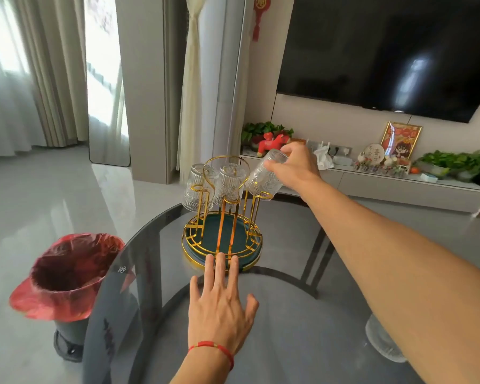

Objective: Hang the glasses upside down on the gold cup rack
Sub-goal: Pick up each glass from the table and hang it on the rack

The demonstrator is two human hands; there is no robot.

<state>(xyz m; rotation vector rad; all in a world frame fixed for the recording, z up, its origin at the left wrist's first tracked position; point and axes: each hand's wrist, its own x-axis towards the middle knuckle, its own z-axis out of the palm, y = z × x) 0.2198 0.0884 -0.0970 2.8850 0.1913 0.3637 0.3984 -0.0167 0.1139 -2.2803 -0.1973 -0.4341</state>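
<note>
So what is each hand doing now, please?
Left hand: open, fingers spread, touching the rack base.
Right hand: closed on a ribbed glass.

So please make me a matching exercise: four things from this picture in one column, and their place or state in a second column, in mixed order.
Column 1
1. left hand
2. right hand
3. bin with red bag
4. leftmost ribbed glass

Column 2
A. stands on the floor beside the glass table
B. hangs upside down on the gold cup rack
C. lies flat on the table, fingertips at the rack's base
D. holds a tilted ribbed glass over a rack prong

Pairs: 1-C, 2-D, 3-A, 4-B
</note>
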